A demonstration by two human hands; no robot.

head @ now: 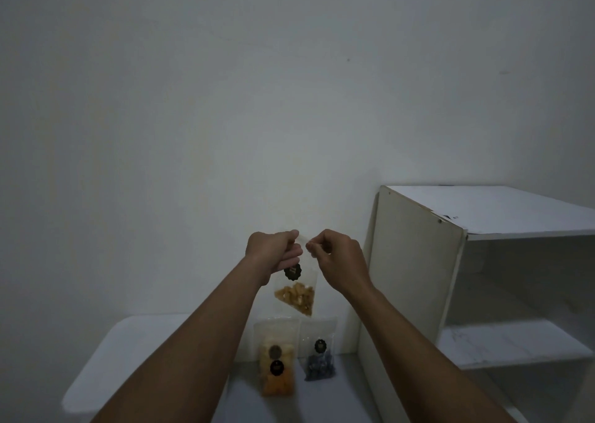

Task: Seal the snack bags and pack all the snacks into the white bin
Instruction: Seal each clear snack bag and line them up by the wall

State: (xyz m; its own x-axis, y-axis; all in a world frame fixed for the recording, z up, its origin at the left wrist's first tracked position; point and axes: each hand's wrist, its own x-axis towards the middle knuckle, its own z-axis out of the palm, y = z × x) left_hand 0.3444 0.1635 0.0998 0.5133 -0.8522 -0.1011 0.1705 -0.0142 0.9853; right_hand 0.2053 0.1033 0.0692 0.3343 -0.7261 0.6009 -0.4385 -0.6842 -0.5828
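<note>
Clear snack bag [297, 289] w/ golden-brown pieces is up in the air, roughly centre frame, hanging tilted so contents slump to its lower corner; black round sticker near its top; held by top edge only, prob. so the mouth strip stays flat and reachable for sealing.

Left hand [273, 250] grip: fingers pinched on the bag's top-left edge, at 9 o'clock of the mouth; right hand [335, 255] grip: thumb + forefinger pinched on the top-right edge at 3 o'clock; both clenched on the same bag, hands near each other w/ a small stretch of film between. Looks like the sealing step — pressing or running along the closure; can't tell if strip is already shut, film too faint.

Below, at 6 o'clock of the held bag, two more bags lie flat on the tabletop [347, 397]: orange-yellow snack bag [277, 374] w/ two dark stickers, and just beside it at 3 o'clock a dark snack bag [319, 363]; apart or touching, can't tell; seal state unclear.

White bin [106, 368] sits at 8 o'clock, left of the lying bags, partly hidden by the left forearm; inside not visible; likely kept close so sealed bags drop straight in.

White shelf unit [483, 261] stands at 3 o'clock, shelves bare as far as seen; plain wall behind.

Judgement: early; three bags not yet in the bin.
</note>
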